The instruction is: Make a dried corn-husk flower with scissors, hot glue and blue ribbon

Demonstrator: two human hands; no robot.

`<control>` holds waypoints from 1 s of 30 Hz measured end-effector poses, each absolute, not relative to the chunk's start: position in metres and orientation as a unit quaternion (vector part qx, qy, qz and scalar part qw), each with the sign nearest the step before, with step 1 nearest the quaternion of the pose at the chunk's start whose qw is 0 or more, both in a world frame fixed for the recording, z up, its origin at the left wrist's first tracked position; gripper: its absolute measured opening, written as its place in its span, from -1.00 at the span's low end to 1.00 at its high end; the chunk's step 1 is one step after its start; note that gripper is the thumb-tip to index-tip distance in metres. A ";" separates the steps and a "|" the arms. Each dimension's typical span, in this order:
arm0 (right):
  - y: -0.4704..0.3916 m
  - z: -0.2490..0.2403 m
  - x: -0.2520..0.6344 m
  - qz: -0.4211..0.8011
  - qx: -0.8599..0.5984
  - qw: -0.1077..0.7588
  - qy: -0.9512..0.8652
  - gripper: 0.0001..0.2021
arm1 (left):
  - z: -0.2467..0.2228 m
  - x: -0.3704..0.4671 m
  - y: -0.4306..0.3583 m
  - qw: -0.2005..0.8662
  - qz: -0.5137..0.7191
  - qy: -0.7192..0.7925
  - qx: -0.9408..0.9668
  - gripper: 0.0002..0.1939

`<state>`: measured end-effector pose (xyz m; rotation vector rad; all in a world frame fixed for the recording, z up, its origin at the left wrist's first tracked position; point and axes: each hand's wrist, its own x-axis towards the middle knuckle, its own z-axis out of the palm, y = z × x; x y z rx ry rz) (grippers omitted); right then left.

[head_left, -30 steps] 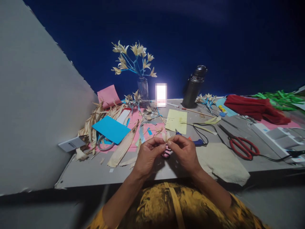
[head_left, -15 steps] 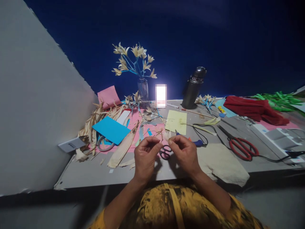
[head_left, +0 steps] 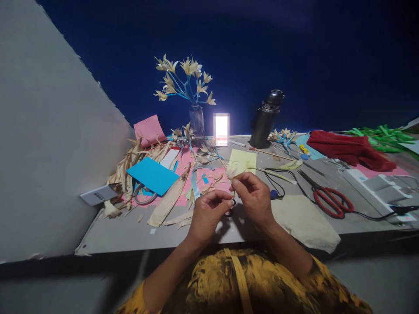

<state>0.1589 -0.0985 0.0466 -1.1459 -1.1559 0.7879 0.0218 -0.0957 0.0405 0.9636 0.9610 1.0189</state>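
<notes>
A small pale flower (head_left: 232, 169) is just above the right fingertips, over the table (head_left: 124, 237) and in front of the yellow paper (head_left: 246, 155). It looks dry, thin and papery, so it should be very light, a little stiff, and easy to crease or tear; a pinch low at its base would likely spare the petals. The right hand (head_left: 253, 194) pinches that base between thumb and forefinger. The left hand (head_left: 209, 211) has thumb and forefinger drawn together near a thin stem below; whether they grip it I cannot tell. Small black scissors (head_left: 229, 213) show partly behind the left fingertips. Farther left lies a long dry husk (head_left: 168, 200); to the right, red-handled scissors (head_left: 334, 203). Behind stands a vase (head_left: 197, 120) of similar flowers.
</notes>
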 end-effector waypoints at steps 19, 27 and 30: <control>-0.104 0.037 0.159 0.312 -0.518 0.618 -0.503 -0.88 | 0.038 0.031 -0.090 0.803 0.369 0.339 0.324 -0.73; -0.105 0.037 0.157 0.307 -0.518 0.622 -0.501 -0.89 | 0.034 0.029 -0.089 0.815 0.351 0.345 0.305 -0.65; -0.105 0.036 0.157 0.307 -0.516 0.629 -0.494 -0.89 | 0.032 0.028 -0.089 0.807 0.365 0.353 0.301 -0.63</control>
